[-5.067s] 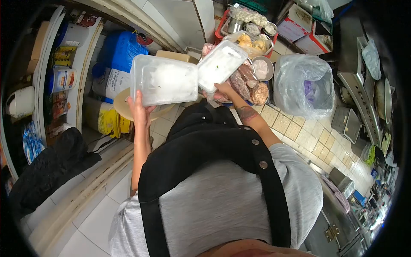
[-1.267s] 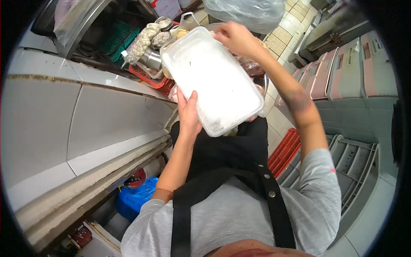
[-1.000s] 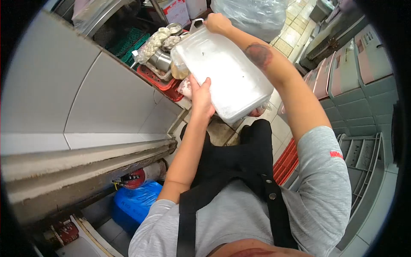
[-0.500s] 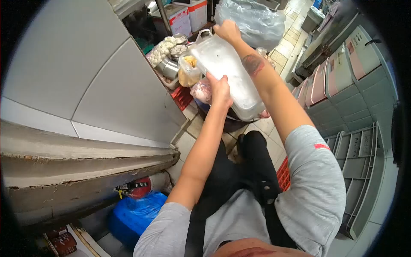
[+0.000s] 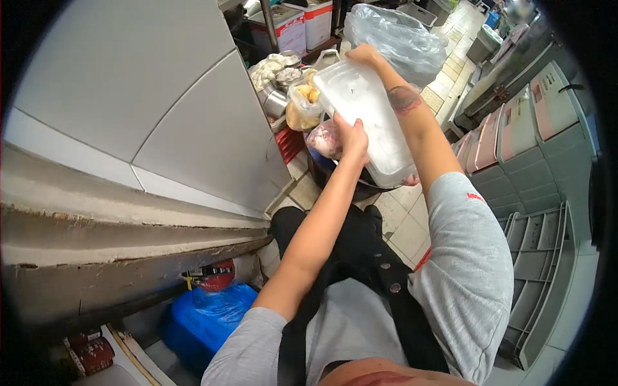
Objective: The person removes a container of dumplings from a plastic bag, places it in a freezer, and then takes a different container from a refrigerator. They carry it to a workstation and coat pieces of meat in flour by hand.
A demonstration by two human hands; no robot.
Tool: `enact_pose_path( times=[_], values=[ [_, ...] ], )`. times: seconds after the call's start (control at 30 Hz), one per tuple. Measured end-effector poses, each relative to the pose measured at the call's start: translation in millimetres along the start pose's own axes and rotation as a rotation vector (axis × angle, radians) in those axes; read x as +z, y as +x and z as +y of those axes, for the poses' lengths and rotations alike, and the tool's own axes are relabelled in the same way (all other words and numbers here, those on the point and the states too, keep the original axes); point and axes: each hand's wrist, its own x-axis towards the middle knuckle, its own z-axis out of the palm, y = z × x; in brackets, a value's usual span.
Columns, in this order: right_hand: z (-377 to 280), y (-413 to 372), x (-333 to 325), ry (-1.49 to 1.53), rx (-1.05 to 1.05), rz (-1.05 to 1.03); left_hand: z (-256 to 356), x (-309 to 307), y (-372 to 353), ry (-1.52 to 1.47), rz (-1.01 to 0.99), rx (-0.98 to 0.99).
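Observation:
Both my hands hold a rectangular, translucent white plastic container (image 5: pixel 370 122), tilted lengthwise away from me. Its contents, if any, are hard to make out. My left hand (image 5: pixel 352 140) grips its left long side, thumb on top. At the far end, my right hand (image 5: pixel 365 55) is closed around the edge, with its fingers partly hidden. A clear bag of pinkish meat (image 5: pixel 326 139) lies right beside my left hand. Just beyond it sits a bag of yellowish food (image 5: pixel 305 106). Beneath the container is a dark tub (image 5: pixel 322 168), mostly covered.
Metal bowls of white pieces (image 5: pixel 273 69) stand at the far left, near red-and-white boxes (image 5: pixel 318 24). A large clear plastic bag (image 5: pixel 399 40) lies beyond my right hand. Lidded bins (image 5: pixel 515 128) line the right side. A blue plastic bag (image 5: pixel 209 321) is low on the left.
My view has shifted, so the surroundings appear further right. My legs have changed position. Both hands keep their hold on the container, which sits in nearly the same pose over the tub.

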Motion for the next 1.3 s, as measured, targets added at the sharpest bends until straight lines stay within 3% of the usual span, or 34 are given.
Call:
enact_pose_path(
  times=[0.13, 0.27, 0.37, 0.47, 0.67, 0.77, 1.0, 1.1, 1.23, 1.3],
  values=[
    [3, 9, 15, -0.013, 0.042, 0.092, -4, 3, 8, 0.074, 0.06, 0.017],
    [-11, 10, 19, -0.053, -0.044, 0.03, 3, 6, 2, 0.117, 0.079, 0.086],
    [-38, 12, 26, -0.157, -0.506, -0.008, -2, 3, 2, 0.003, 0.019, 0.11],
    [-78, 3, 46, 0.026, -0.724, -0.016, 23, 10, -19, -0.009, -0.021, 0.119],
    [-97, -1, 49, -0.026, -0.681, -0.132, 36, 14, -27, 0.088, 0.058, 0.071],
    [-90, 3, 54, -0.033, -0.703, -0.079, 24, 12, -13, 0.13, 0.004, 0.148],
    [-98, -27, 36, 0.151, -0.582, 0.12, 19, 6, -3, 0.356, 0.106, 0.201],
    [-96, -18, 23, 0.255, -0.585, 0.126, 32, 8, -4, 0.288, 0.016, 0.111],
    [-96, -17, 21, 0.252, -0.619, 0.133, 18, 8, -5, 0.077, 0.04, 0.228],
    [-97, -19, 22, 0.197, -0.63, 0.111, 21, 0, -1, -0.366, -0.201, 0.072]
  ],
)
